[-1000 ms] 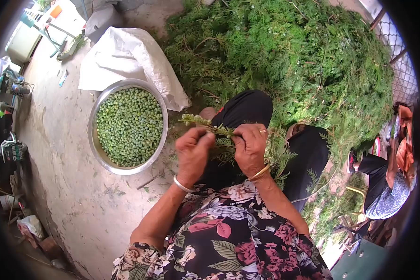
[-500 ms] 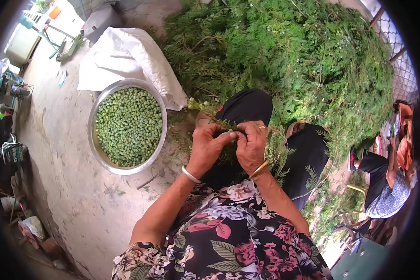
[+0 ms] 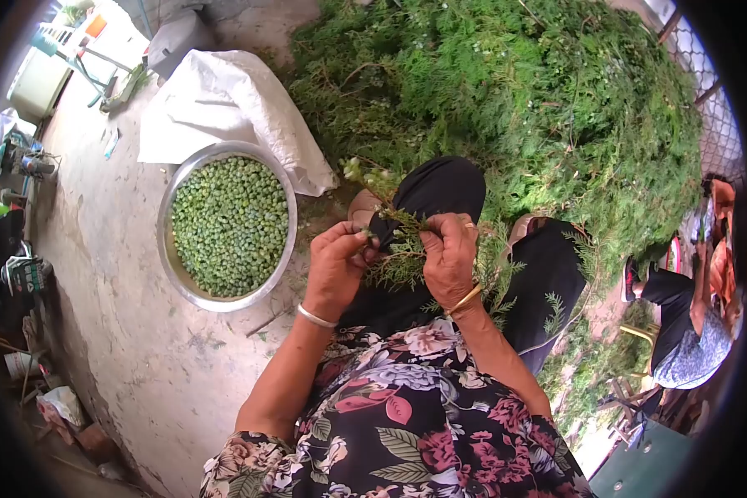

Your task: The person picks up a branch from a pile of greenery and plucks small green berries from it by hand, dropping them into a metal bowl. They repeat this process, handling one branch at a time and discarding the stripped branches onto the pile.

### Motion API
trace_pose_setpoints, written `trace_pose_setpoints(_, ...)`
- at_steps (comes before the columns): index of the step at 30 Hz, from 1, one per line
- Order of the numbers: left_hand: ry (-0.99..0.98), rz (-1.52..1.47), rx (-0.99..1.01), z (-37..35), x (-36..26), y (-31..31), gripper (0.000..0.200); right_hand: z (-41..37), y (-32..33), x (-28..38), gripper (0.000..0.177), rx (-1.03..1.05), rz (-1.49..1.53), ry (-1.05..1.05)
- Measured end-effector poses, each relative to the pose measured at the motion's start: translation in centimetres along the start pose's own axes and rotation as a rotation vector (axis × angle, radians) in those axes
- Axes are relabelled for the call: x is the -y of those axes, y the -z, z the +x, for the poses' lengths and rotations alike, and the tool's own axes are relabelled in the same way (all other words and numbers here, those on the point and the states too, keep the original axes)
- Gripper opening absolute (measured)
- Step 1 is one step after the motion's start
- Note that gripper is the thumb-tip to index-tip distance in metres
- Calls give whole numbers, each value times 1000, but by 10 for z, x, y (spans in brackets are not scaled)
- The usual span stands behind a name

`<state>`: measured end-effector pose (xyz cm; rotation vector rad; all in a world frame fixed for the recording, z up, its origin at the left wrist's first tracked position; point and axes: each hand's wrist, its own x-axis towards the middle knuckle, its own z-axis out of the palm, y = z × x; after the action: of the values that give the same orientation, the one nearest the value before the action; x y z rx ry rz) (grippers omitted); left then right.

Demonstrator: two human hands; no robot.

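Drawn away from the right hand since the earlier frame, the left hand (image 3: 334,264) has shifted toward nine o'clock, so the fingertips that met over the sprig are now apart. Its grip is nearly closed, thumb and fingers pinched together on what looks like a small green piece (image 3: 368,236), too blurred to identify. The right hand (image 3: 448,261) has its grip closed on the stem of a leafy sprig (image 3: 400,267), which spreads toward nine o'clock between the two hands, over the person's lap.

At ten o'clock from the hands, the metal basin (image 3: 224,306) stands on the concrete floor (image 3: 124,332), holding a broad, deep-looking heap of loose green berries (image 3: 228,224). Hardly any leaf shows among them, so a good deal of picking appears done. Much seems left, though: a large pile of green branches (image 3: 490,100) stretches from twelve to two o'clock, with pale berries visible on some of them. The sprig in hand looks only partly dealt with; how many berries it carries cannot be told. A white sack (image 3: 216,91) lies against the basin at eleven o'clock, and another person (image 3: 705,353) sits toward three o'clock.
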<state>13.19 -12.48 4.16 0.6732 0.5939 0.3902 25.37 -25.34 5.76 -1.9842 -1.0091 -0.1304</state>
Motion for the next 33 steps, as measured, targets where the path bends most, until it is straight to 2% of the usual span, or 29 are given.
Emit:
trace_pose_setpoints(1,46,-153,10,0,0,4,11,0,0,0,17,7,5,-1)
trace_pose_setpoints(5,78,-145,33,26,-4,22,19,1,1,3,17,8,34,-15)
trace_pose_setpoints(6,98,-65,23,30,-10,18,29,2,1,2,17,8,34,-11)
trace_pose_setpoints(7,95,-66,24,33,-15,16,29,2,2,1,17,18,39,-10)
trace_pose_setpoints(9,74,209,253,39,-22,13,40,2,2,1,17,26,42,-12)
trace_pose_setpoints(10,69,321,245,44,-25,9,45,3,3,2,17,34,31,-10)
trace_pose_setpoints(11,72,319,247,46,-26,5,45,3,4,2,17,41,20,-10)
trace_pose_setpoints(13,100,424,371,45,-34,-9,40,4,3,3,17,44,2,-8)
trace_pose_setpoints(14,104,476,368,48,-31,-10,31,4,3,3,17,47,-12,-3)
trace_pose_setpoints(18,102,400,289,46,-23,-9,22,4,0,-1,18,49,-32,9)
trace_pose_setpoints(20,109,210,225,41,-24,-5,13,4,-1,-1,18,56,-77,26)
trace_pose_setpoints(21,109,209,223,38,-24,-2,13,3,-2,-1,18,58,-76,26)
trace_pose_setpoints(23,73,235,66,35,-25,5,8,3,-3,0,19,41,-98,32)
trace_pose_setpoints(24,53,84,64,42,-23,21,6,3,-4,-1,19,41,-97,33)
trace_pose_setpoints(25,48,82,38,39,-34,28,5,2,-3,-2,19,35,-85,26)
trace_pose_setpoints(27,52,-125,88,35,-43,36,9,2,-2,-5,19,31,-72,22)
trace_pose_setpoints(31,16,-9,96,25,-39,21,11,3,-3,-3,19,32,-43,0)
trace_pose_setpoints(33,100,321,120,29,-32,15,20,3,-1,-1,19,31,-44,-3)
